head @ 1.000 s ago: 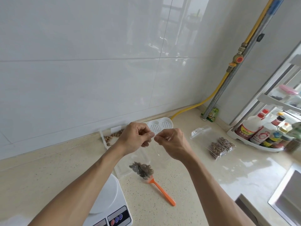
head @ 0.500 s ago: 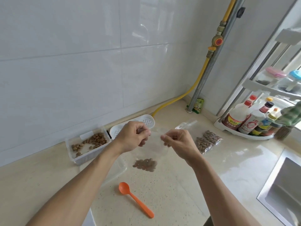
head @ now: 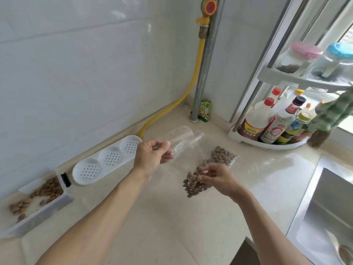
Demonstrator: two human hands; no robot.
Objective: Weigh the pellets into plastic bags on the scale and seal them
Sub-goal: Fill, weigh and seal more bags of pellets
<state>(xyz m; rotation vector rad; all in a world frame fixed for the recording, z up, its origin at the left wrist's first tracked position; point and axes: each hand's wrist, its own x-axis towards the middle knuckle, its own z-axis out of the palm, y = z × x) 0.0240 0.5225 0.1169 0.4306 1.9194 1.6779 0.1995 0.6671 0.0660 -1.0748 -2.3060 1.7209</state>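
A clear plastic bag (head: 188,150) with brown pellets (head: 193,183) in its lower end hangs just above the counter. My left hand (head: 152,156) pinches its upper edge. Lower down, my right hand (head: 217,177) grips the bag near the pellets. Another filled bag of pellets (head: 222,155) lies on the counter just behind them. At the far left stands a clear box (head: 36,201) holding loose pellets. The scale and the orange spoon are out of view.
A white perforated tray (head: 107,159) lies along the wall. A corner rack (head: 267,142) with sauce bottles stands at the right, a steel sink (head: 328,211) at the lower right. A yellow hose (head: 193,81) and metal pipe run up the wall corner.
The view swung right, so the scale and spoon left the frame. Both hands carried the bag to the right, toward the filled bag. My right hand dropped from the top edge to the pellet end.
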